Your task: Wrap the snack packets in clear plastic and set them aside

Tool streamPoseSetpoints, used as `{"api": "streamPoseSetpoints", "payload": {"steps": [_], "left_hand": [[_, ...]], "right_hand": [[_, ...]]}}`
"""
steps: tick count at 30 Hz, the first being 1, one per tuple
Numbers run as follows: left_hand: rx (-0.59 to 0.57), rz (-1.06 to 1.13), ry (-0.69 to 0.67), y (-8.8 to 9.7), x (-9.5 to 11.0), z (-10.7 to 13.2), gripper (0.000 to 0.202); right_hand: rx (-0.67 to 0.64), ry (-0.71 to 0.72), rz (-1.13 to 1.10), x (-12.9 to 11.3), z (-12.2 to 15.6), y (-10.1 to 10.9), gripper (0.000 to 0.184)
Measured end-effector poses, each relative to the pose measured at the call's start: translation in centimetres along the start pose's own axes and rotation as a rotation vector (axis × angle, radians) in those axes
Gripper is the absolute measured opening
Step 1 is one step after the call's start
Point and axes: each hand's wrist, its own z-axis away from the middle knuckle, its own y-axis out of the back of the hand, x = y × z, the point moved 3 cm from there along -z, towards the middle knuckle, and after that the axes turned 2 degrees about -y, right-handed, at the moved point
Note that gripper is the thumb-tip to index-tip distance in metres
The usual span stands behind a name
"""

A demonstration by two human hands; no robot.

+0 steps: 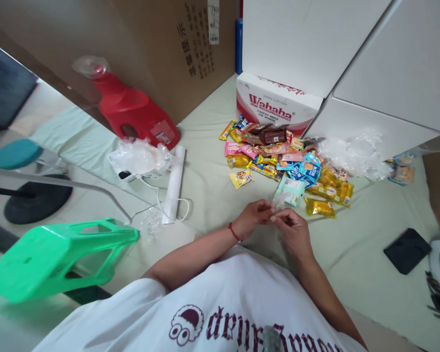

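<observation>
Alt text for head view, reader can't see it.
Left hand and right hand pinch clear plastic before a pile of wrapped snacks on a pale cloth; behind stands a Wahaha carton, with a red jug further left.

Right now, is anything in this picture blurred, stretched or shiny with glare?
In the head view, the green stool looks stretched near the left edge; crumpled clear plastic catches bright glints there too; the Wahaha box's big lettering reads clearly, but the snack packets' tiniest print doesn't.
</observation>
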Motion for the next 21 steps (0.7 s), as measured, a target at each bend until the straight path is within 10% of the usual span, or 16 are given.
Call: {"api": "streamPoseSetpoints", "payload": {"steps": [5,12,18,21], "left_hand": [[0.045,0.151,-0.001,1.2,-0.6,-0.7,0.049],[-0.027,0.27,0.037,6.2,0.3,0.2,0.04],[-0.005,0.127,0.008,9.9,0.2,-0.2,0.044],[-0.036,0.074,-0.003,10.6,0.0,-0.4,0.044]], "right_hand": [[0.076,-0.07,-0.252,-0.1,-0.1,0.9,0.035],[0.28,-0.196,-0.427,0.3,-0.5,8.2,0.047],[0.453,-0.178,0.046,2.7,-0.5,14.1,0.048],[0.647,0.08,0.568,1.1,0.6,15.2,0.038]]}}
